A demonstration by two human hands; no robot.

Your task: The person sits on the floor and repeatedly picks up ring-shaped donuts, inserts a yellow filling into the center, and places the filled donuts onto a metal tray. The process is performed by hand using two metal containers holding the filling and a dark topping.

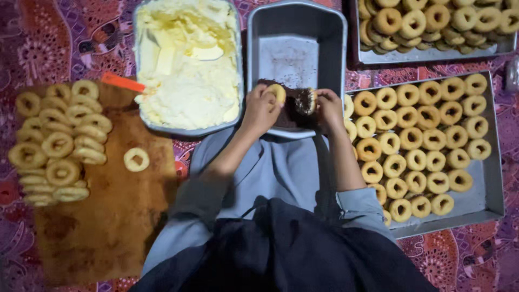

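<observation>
A: What is being seen from nine o'clock across?
B: Plain rings (57, 143) are being stacked on a brown board (108, 227); a cream-filled tray (187, 65) is lying at eleven.

A: And the hands?
B: A pale doughnut (278, 92) is being gripped by the closed left hand (259, 111), a sprinkle-coated doughnut (306, 101) by the closed right hand (328, 107), over the grey pan (297, 32) at twelve. Filled trays (481, 200) are lying at three.

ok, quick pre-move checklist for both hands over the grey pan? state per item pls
1. Left hand holds a plain ring pastry: ok.
2. Right hand holds a ring pastry with dark coating: ok.
3. Both hands are over the near end of the grey pan: ok.
4. Dark topping left in the pan: ok, only a patch at the near end.
5. Free space on the right tray: ok, near corner bare.
6. Underside of either pastry coated: cannot tell.
</observation>
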